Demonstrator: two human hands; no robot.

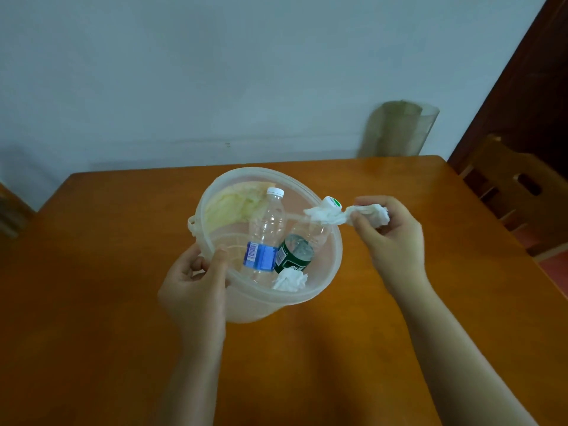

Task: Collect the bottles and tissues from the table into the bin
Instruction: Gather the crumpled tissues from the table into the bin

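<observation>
On the table (92, 302), head view:
Bin (333, 259): translucent plastic bucket, middle of the wooden top, tilted toward the camera.
Left hand (196, 284): fingers closed on the bin's near-left rim, thumb inside the wall.
Right hand (396, 238): just right of the bin, fingertips pinching a crumpled white tissue (347, 215) that stretches left over the rim.
Blue-label bottle (266, 235): clear, white cap, lying inside the bin.
Green-label bottle (296, 250): inside beside it, cap near the right rim.
Second tissue (290, 279): balled, at the bin's near inner wall.
Chair (519, 192): far right, beside the table.
</observation>
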